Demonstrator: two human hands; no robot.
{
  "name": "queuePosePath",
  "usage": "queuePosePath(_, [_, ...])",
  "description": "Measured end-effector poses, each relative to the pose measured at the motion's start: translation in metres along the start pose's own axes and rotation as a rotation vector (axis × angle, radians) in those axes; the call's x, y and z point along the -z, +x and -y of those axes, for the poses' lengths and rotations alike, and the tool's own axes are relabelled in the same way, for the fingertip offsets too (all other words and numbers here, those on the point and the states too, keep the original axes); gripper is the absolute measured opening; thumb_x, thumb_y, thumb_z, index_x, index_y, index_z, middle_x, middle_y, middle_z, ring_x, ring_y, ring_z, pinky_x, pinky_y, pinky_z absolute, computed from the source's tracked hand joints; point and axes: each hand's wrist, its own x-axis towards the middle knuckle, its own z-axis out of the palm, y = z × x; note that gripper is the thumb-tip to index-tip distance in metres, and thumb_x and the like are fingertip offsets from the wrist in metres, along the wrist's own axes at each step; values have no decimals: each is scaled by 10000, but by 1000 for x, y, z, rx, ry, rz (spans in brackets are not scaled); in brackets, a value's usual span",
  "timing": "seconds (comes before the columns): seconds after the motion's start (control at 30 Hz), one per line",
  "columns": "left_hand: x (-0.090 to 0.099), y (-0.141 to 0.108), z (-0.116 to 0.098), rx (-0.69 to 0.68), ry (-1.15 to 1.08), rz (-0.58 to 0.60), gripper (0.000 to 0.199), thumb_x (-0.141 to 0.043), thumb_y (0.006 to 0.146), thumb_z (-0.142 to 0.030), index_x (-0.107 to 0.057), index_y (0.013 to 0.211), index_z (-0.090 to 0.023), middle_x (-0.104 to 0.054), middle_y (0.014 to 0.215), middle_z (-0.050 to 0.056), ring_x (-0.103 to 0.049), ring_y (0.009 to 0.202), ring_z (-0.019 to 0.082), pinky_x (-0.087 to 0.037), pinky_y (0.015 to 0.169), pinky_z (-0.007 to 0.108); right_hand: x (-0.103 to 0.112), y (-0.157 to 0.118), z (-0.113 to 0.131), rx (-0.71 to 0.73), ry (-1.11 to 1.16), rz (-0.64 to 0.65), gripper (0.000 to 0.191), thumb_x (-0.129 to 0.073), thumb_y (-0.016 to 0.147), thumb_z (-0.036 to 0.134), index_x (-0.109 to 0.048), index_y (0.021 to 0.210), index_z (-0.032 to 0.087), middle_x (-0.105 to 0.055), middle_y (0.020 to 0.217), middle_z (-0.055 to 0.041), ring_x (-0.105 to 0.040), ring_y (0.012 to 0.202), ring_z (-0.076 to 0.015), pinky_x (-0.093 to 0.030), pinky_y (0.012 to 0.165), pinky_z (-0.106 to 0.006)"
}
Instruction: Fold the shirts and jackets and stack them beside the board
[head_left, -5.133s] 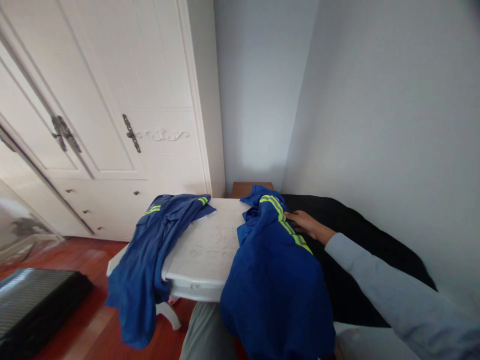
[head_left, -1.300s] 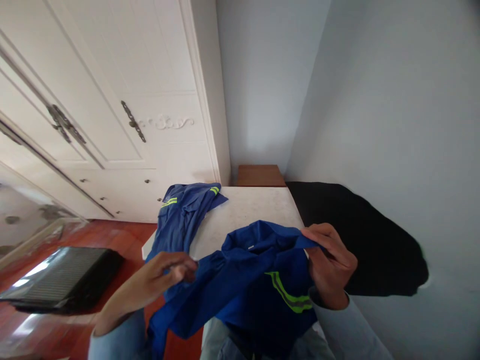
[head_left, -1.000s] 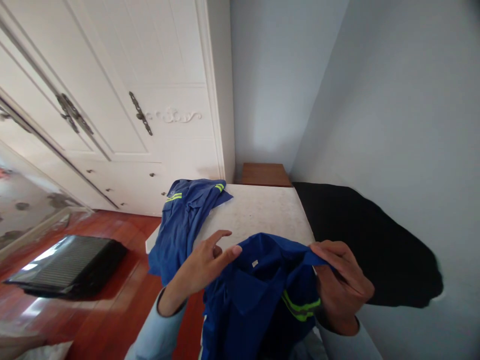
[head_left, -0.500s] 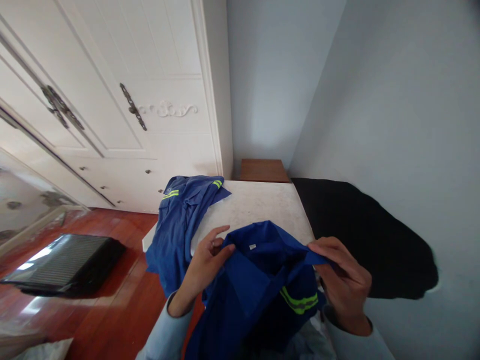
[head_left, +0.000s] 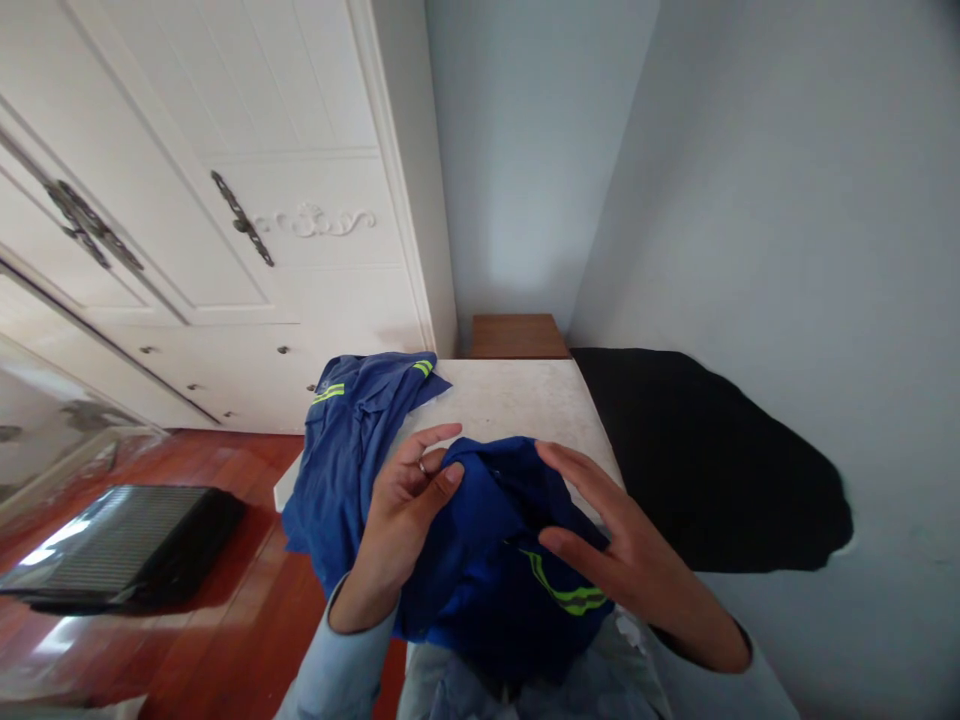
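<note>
A dark blue work jacket (head_left: pixel 480 530) with a yellow-green reflective stripe hangs before me, bunched over my lap and the near end of the white table. My left hand (head_left: pixel 409 500), with a ring on one finger, pinches the jacket's collar between thumb and fingers. On the other side, my right hand (head_left: pixel 607 530) has its thumb and fingers spread apart, close by the collar's right part; the fingertips seem to be at the cloth's edge without gripping it. Another blue garment (head_left: pixel 352 450) with similar stripes lies draped over the table's left side.
The white tabletop (head_left: pixel 517 395) stretches ahead to a brown wooden box (head_left: pixel 519 336) by the wall. A white wardrobe (head_left: pixel 300 120) stands at the left. On the red wood floor (head_left: pixel 247 600) lies a black ribbed case (head_left: pixel 127 545). Black cloth (head_left: pixel 705 470) is at the right.
My right hand has let go of the collar's right side and moved left with fingers opening. The collar has folded inward, hiding its white label. My left hand keeps its pinch.
</note>
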Motion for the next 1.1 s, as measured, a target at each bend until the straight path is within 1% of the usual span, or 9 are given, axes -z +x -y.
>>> queuePosePath(0.1, [1, -6, 0, 3, 39, -1, 502, -780, 788, -430, -651, 1220, -209, -678, 865, 26, -630, 706, 147, -513, 645, 248, -18, 15, -13, -30, -70, -181, 695, -676, 898, 402, -411, 1532, 295, -459, 1546, -125, -453, 1411, -304, -477, 1098, -521])
queuePosePath(0.17, [4, -8, 1, -9, 67, -20, 474, -781, 786, -430, -683, 1188, -200, -690, 862, 34, -636, 697, 150, -513, 626, 244, -26, 19, -26, -91, -64, -284, 702, -682, 879, 394, -422, 1520, 271, -504, 1484, -152, -537, 1320, -303, -573, 962, -492])
queuePosePath(0.3, [9, -7, 6, -90, 168, -73, 417, -778, 788, -436, -737, 1133, -205, -669, 743, 6, -619, 641, 139, -495, 583, 228, -26, 19, -39, -226, -18, -227, 397, -688, 855, 362, -690, 1216, 197, -729, 1011, -102, -708, 847, -232, -607, 662, -356])
queuePosePath(0.4, [15, -2, 10, -187, 308, -148, 361, -764, 798, -440, -765, 1073, -206, -701, 794, 18, -620, 674, 143, -493, 603, 232, -18, 18, -36, -240, 21, -208, 208, -651, 870, 316, -765, 997, 197, -766, 877, -68, -717, 752, -210, -591, 673, -335])
queuePosePath(0.63, [33, 5, 19, -199, 531, -248, 354, -659, 872, -482, -724, 1044, -180, -729, 915, 61, -645, 753, 183, -521, 671, 283, -10, 22, -21, -305, 155, -650, 195, -684, 864, 345, -779, 954, 202, -783, 863, -56, -723, 713, -192, -588, 644, -298])
queuePosePath(0.77, [19, -10, 15, -446, 788, -488, 317, -610, 902, -451, -674, 1090, -205, -677, 1094, 84, -638, 861, 207, -528, 749, 324, -19, 25, -20, -318, 184, -749, 199, -709, 851, 345, -782, 958, 195, -779, 863, -58, -714, 695, -185, -587, 630, -291])
queuePosePath(0.83, [9, -15, 11, -494, 922, -461, 354, -626, 884, -482, -670, 1112, -215, -665, 1066, 84, -630, 850, 217, -522, 759, 338, -24, 25, -19, -316, 187, -763, 204, -712, 851, 345, -782, 968, 193, -778, 858, -58, -709, 682, -183, -587, 618, -291])
queuePosePath(0.97, [-2, -9, 11, -230, 1131, -353, 542, -662, 816, -579, -633, 1213, -210, -677, 899, 62, -644, 756, 242, -513, 706, 355, -29, 23, -14, -275, 199, -780, 189, -717, 850, 340, -781, 959, 199, -777, 863, -59, -717, 706, -189, -595, 628, -293])
queuePosePath(1.1, [3, 4, 21, -83, 1109, -314, 510, -605, 842, -463, -599, 1267, -180, -690, 797, 38, -667, 689, 240, -498, 669, 343, -29, 18, -15, -237, 182, -761, 151, -709, 859, 326, -772, 930, 209, -768, 854, -47, -716, 712, -182, -591, 613, -271])
